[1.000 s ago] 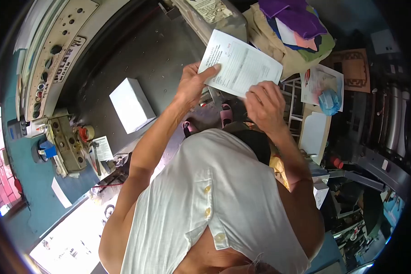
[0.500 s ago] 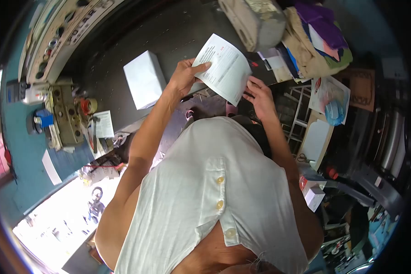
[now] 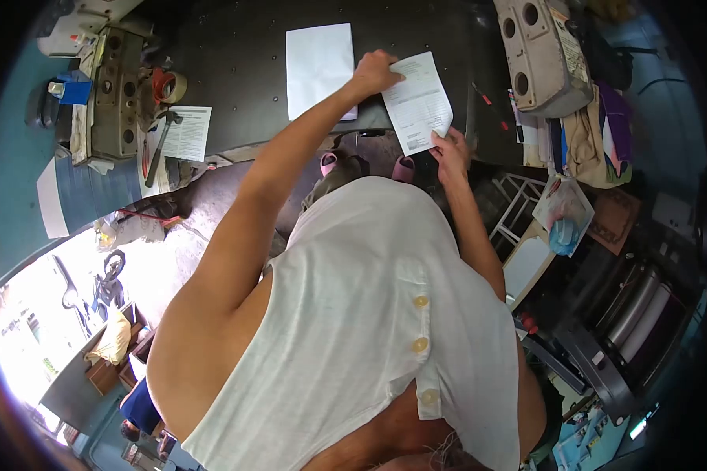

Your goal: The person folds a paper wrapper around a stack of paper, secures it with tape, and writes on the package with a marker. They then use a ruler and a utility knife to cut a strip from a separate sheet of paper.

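A printed form (image 3: pixel 416 102), a white sheet with lines of small text, lies between my two hands over the near edge of the dark table. My left hand (image 3: pixel 377 73) grips its upper left edge, thumb on top and fingers curled. At the lower right corner, my right hand (image 3: pixel 451 154) pinches the paper, which bends up there. Left of the form, a thick stack of white paper (image 3: pixel 320 67) rests on the table, its lower right part crossed by my left forearm.
The dark table (image 3: pixel 236 47) spans the top. On the left are a hammer (image 3: pixel 159 149), a tape roll (image 3: pixel 169 85), another printed sheet (image 3: pixel 187 133) and a grey metal block with holes (image 3: pixel 118 94). A similar block (image 3: pixel 538 55) and folded cloths (image 3: pixel 597 145) stand right.
The form has moved forward over the table edge and turned more upright. My left hand has reached farther out with it. The whole view has shifted, showing more of the right-hand metal block.
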Demonstrator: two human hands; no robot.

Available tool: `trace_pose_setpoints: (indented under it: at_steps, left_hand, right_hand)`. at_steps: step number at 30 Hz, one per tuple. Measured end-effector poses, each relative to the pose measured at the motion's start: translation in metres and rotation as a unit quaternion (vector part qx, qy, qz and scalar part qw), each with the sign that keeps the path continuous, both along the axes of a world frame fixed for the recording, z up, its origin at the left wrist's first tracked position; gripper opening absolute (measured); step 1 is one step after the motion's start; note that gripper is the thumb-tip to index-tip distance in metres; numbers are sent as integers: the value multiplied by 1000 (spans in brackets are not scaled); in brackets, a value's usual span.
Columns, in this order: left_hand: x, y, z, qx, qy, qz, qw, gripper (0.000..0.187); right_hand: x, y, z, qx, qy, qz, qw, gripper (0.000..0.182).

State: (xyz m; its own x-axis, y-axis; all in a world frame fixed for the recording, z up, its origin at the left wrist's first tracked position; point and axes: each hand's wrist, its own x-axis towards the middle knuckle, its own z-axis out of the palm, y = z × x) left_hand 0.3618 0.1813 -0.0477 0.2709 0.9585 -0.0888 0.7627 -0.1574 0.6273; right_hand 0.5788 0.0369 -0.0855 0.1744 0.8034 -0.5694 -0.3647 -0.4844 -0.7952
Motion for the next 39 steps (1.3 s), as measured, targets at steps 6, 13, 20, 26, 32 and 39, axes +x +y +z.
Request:
trace_pose_setpoints:
  at_steps: [6, 13, 20, 26, 32, 39]
  left_hand:
    - [29, -45, 15, 158, 64, -77, 982, 44]
    - [48, -88, -3, 1, 23, -217, 976, 50]
    - [41, -76, -31, -1, -30, -189, 982, 47]
    - [47, -62, -39, -2, -58, -215, 975, 43]
    - [42, -66, -18, -25, -36, -200, 979, 44]
    - [35, -63, -23, -33, -33, -218, 975, 39]
  right_hand:
    - [-12, -15, 2, -23, -63, -64, 996, 59]
    - [-20, -26, 5, 34, 63, -88, 994, 46]
    - [-18, -29, -13, 80, 165, -91, 979, 54]
    - [-12, -25, -23, 100, 135, -50, 985, 45]
    - [-12, -17, -10, 77, 77, -12, 994, 46]
    - [-10, -13, -17, 77, 65, -3, 995, 50]
